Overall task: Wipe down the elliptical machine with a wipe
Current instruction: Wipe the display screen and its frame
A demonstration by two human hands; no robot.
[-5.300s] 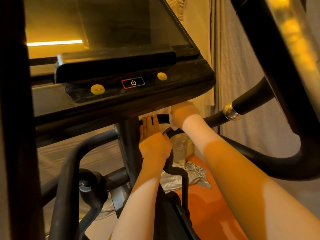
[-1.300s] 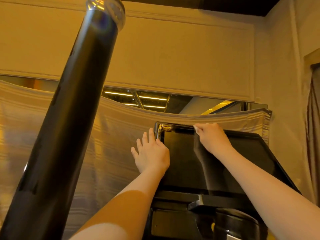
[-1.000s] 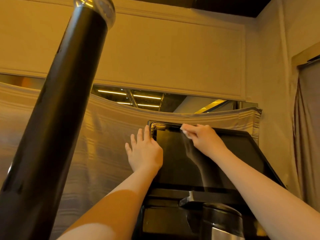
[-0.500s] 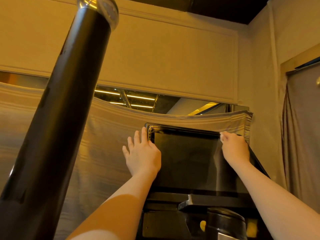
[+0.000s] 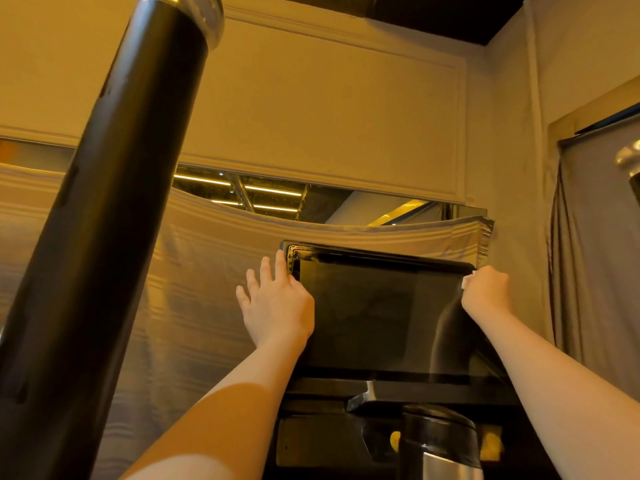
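Elliptical screen point(image 5: 377, 317) is being braced by the flat, spread-fingered left hand point(image 5: 277, 303) while the right hand point(image 5: 486, 292) is pinching a white wipe point(image 5: 465, 281) at its top right corner.

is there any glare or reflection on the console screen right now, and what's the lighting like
Head view: warm yellow light tints everything; the dark screen mirrors the forearm below the right hand, which grips a wipe; the near black handlebar looms large, stretched by the wide lens.
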